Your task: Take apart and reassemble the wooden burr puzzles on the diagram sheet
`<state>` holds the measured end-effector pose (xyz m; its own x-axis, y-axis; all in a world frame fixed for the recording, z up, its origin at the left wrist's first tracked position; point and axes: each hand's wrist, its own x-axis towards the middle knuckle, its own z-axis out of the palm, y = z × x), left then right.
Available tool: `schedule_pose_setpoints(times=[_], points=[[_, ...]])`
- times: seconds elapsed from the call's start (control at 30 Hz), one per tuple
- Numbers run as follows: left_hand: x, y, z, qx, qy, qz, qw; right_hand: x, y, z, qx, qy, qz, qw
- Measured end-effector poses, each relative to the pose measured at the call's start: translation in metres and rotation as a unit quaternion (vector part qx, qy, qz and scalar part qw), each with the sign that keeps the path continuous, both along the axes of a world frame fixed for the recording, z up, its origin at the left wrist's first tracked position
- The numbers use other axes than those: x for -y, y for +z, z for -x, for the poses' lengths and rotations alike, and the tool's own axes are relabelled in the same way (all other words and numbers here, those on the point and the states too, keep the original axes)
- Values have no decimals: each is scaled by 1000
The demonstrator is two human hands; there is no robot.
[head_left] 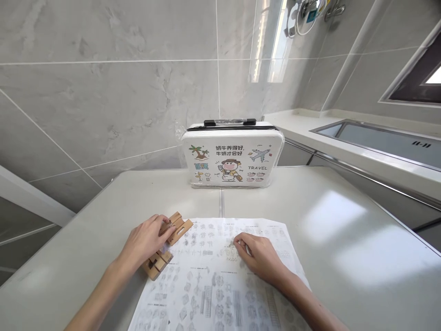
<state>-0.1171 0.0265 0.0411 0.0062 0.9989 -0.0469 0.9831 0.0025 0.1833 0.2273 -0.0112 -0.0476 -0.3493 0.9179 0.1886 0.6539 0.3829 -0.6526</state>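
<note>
My left hand (146, 239) rests over light brown wooden pieces at the left edge of a large printed sheet (206, 269). Its thumb and fingers close on a notched wooden block (182, 231) with a slot in it. Another notched wooden block (155, 270) lies just below that hand, partly covered by it. Over the right half of the sheet, my right hand (260, 255) is curled with thumb and fingertips together, close to the paper. Whatever may be between those fingertips is too small or hidden to name. Faint drawings of assembly figures cover the sheet.
A white cartoon-printed case (230, 161) with a black handle, wrapped in clear plastic, stands at the back of the white table (330, 257). Grey tiled wall (120, 105) rises behind it. A counter with a sink (375, 140) runs along the right.
</note>
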Motion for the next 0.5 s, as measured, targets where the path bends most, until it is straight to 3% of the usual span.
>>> schedule_pose_setpoints(times=[0.5], points=[[-15,8,-10,-68,-12,30,997,-8,4,8,-18,5,9,1000]])
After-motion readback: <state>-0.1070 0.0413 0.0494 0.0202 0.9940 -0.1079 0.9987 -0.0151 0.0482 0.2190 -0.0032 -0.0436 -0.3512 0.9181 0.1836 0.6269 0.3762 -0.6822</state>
